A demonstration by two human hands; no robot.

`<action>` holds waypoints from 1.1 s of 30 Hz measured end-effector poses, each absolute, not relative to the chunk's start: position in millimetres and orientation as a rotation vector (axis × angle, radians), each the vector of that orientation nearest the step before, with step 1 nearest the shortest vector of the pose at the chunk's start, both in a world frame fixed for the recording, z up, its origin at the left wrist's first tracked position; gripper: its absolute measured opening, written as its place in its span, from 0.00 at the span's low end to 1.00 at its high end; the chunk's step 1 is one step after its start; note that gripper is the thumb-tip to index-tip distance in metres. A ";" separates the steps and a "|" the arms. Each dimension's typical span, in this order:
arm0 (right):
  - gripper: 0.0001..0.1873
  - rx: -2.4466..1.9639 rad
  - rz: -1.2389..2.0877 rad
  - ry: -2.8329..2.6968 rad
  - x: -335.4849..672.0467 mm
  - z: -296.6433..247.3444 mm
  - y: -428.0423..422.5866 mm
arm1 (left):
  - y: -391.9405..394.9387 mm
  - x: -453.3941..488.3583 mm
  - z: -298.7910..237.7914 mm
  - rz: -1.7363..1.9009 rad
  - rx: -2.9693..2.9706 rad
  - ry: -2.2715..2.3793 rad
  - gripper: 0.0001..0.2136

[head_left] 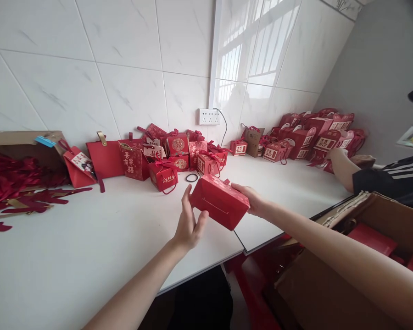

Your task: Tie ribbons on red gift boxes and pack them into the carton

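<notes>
Over the white table I see a red gift box (223, 204), tilted, with a thin slit line across the face toward me. My right hand (249, 198) grips its right end; part of those fingers is hidden behind the box. At the left end is my left hand (190, 223), open, thumb and fingers spread around the lower left corner. Its thumb tip meets the bottom edge; whether the fingers touch the box I cannot tell. Behind the box lies a black ring (192, 178). Just left of that stands a small red box with a ribbon handle (163, 176).
Red gift boxes (135, 160) line the wall, with a larger pile (303, 137) at right. Red ribbons (20, 183) spill from a carton at left. Right of me, an open cardboard box (306, 279) holds red pieces. A co-worker's arm (342, 169) reaches toward the pile.
</notes>
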State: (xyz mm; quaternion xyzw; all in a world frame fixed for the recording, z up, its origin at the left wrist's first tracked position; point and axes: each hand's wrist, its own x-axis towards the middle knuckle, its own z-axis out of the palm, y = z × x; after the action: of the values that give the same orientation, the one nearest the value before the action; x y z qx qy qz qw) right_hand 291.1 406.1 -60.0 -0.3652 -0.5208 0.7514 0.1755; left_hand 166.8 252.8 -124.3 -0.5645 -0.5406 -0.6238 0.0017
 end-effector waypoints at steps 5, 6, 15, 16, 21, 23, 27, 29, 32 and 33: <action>0.09 -1.017 2.217 -1.536 296.7 -59.7 403.3 | 252.0 165.5 -121.1 -1.918 -1.821 -1.615 0.18; 0.09 -1.014 2.225 -1.545 296.9 -59.8 402.6 | 252.2 165.0 -121.5 -1.911 -1.823 -1.623 0.17; 0.11 -0.931 2.172 -1.504 291.4 -53.2 397.6 | 253.5 166.0 -119.7 -2.113 -1.543 -1.893 0.19; 0.12 -0.908 2.158 -1.484 291.1 -52.0 396.9 | 253.7 166.9 -117.3 -2.136 -1.522 -1.909 0.20; 0.08 -0.814 2.109 -1.407 289.8 -52.2 394.1 | 256.4 169.1 -108.0 -2.282 -1.524 -1.857 0.19; 0.05 -0.789 2.093 -1.383 289.0 -53.4 393.5 | 257.8 167.8 -108.5 -2.301 -1.509 -1.858 0.19; 0.10 -0.691 1.866 -1.338 289.9 -49.9 391.4 | 258.8 163.4 -116.1 -2.241 -1.523 -1.891 0.24; 0.15 -0.577 1.680 -1.363 292.7 -45.8 389.0 | 257.7 162.9 -119.9 -2.159 -1.606 -1.902 0.25; 0.17 -0.406 1.516 -1.435 298.3 -41.9 383.3 | 255.5 166.5 -122.7 -2.052 -1.877 -1.873 0.20; 0.17 -0.359 1.482 -1.468 300.1 -41.9 381.0 | 255.5 168.3 -122.9 -2.032 -1.951 -1.850 0.17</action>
State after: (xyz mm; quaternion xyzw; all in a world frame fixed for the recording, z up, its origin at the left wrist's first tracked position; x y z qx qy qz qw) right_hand 300.1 381.0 -41.9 -0.1478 -0.6043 0.6103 0.4904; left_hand 168.3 255.5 -122.9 -0.5751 -0.5454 -0.5990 -0.1142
